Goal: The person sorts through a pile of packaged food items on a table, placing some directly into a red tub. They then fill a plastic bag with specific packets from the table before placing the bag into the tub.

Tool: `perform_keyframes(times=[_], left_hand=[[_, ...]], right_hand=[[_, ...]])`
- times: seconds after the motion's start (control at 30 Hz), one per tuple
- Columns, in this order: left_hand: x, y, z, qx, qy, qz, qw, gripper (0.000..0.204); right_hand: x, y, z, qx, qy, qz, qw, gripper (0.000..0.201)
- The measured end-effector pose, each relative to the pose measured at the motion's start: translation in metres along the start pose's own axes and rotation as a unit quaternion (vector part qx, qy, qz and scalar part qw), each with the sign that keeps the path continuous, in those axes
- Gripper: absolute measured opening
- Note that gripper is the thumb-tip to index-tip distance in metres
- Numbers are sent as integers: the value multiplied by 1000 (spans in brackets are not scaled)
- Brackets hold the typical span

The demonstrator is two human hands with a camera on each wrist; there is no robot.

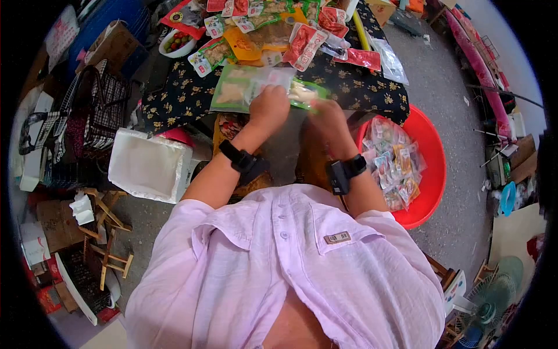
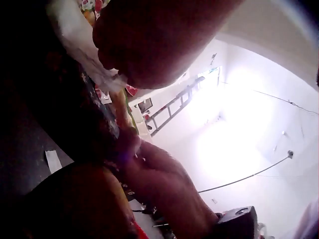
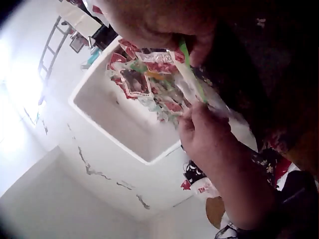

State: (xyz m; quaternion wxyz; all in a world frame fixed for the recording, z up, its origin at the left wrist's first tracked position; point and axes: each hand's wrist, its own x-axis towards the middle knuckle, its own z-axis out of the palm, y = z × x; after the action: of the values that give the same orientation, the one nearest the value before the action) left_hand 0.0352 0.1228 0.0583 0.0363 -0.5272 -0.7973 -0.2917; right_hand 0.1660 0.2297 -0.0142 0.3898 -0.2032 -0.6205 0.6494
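1. While the person leans over the table edge, the left hand sits with its fingers curled down onto a clear packet with green edging, pinching the packet's near edge.
2. Close beside it, the right hand has its fingers bent around the right end of the same packet; the green strip shows between both hands in the right wrist view.
3. Both hands are close together, nearly touching, and each wears a black wrist strap.
4. That packet lies flat on the near edge of the dark floral tablecloth, with pale contents visible through its film.
5. Beyond the packet, further along the cloth, lie many sealed snack packets, among them a red-and-white packet and an orange packet.
6. At the far left of the cloth stands a white bowl holding small red and green pieces.
7. To the person's right, beside the table and lower down, stands a red basin filled with small mixed packets.
8. To the person's left, below the table edge, sits a white foam box, with a checked bag further left.
9. Small wooden stools lie on the grey floor behind the foam box.
10. At the lower right of the head view, a green fan stands on the floor.
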Motion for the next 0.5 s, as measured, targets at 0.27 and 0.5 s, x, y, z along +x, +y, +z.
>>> perform_keyframes(times=[0.27,0.5], left_hand=[[-3,9,-9,-33,-20,-17,999,16],[-5,6,-11,-14,-16,-15,1000,13]], right_hand=[[30,-13,40,-322,-100,-195,921,15],[48,-33,58,136,-116,257,950,13]])
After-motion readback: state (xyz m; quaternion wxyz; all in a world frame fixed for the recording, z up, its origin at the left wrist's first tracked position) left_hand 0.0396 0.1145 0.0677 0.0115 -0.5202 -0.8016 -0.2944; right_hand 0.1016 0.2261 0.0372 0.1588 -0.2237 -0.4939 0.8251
